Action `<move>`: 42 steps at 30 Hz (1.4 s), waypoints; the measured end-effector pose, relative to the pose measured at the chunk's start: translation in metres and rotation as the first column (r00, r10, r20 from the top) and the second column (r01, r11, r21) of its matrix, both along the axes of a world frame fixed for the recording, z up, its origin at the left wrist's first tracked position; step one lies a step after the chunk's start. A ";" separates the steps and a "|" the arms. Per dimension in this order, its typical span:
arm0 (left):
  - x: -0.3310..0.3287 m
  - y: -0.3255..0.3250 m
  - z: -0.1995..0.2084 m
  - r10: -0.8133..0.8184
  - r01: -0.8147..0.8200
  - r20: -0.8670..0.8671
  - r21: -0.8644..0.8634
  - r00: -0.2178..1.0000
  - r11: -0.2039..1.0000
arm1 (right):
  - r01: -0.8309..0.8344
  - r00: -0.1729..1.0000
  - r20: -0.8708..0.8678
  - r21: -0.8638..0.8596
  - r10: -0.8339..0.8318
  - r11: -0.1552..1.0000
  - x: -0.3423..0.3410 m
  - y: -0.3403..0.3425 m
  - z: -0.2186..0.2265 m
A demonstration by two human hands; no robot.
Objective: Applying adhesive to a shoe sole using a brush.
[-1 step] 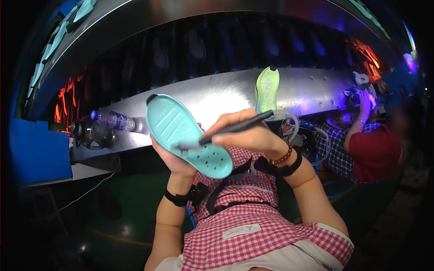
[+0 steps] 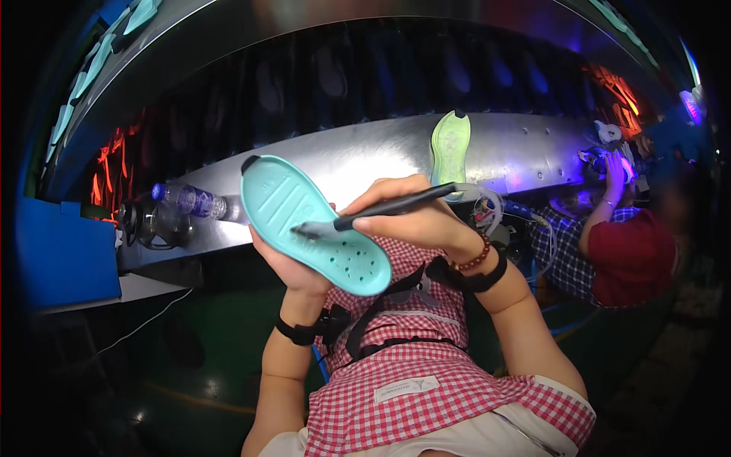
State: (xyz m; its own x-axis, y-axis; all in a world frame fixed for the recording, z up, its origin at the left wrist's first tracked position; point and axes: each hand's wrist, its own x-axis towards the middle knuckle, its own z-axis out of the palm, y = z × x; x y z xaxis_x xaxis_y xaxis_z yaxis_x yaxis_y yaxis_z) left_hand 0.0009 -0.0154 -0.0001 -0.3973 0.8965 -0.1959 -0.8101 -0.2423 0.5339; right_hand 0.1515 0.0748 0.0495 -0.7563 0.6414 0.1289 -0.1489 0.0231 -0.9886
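A turquoise shoe sole point(image 2: 283, 199) with molded ridges and small holes is tilted in front of me. My left hand point(image 2: 293, 266) grips it from below, its fingers mostly hidden behind the sole. In my right hand point(image 2: 415, 222) is a brush point(image 2: 396, 204) with a dark handle and a pale, dark-tipped head. Its tip meets or hovers just over the middle of the sole's face. A black piece point(image 2: 250, 163) sticks out at the sole's upper left end.
Beyond my hands runs a metal bench point(image 2: 358, 152), with a yellow-green sole point(image 2: 453, 145) lying on it. A water bottle point(image 2: 199, 202) and a dark jug point(image 2: 164, 227) stand at left, near a blue box point(image 2: 68, 251). At right works another person point(image 2: 632, 251).
The brush and my right hand have shifted slightly left and up across the sole. The turquoise sole has also moved a little left and up.
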 end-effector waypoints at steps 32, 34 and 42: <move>0.001 -0.011 0.015 -0.268 0.195 0.134 0.404 0.954 0.894 | -0.108 0.993 -0.072 -0.152 0.098 0.982 0.014 -0.023 -0.001; -0.009 -0.013 0.006 -0.298 0.238 0.087 0.414 0.951 0.879 | -0.225 0.971 0.065 -0.050 0.228 0.973 0.022 -0.019 0.013; -0.031 -0.013 0.023 -0.411 0.434 -0.238 0.054 0.880 0.899 | -0.414 0.908 0.027 0.194 0.417 0.889 0.026 -0.011 0.021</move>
State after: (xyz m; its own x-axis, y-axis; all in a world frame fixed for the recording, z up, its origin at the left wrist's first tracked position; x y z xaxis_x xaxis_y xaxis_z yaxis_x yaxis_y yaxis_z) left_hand -0.0297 -0.0289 0.0224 0.0022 0.9989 -0.0468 -0.7158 0.0342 0.6975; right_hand 0.1776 0.0638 0.0709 -0.9454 0.2305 0.2305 -0.2011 0.1441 -0.9689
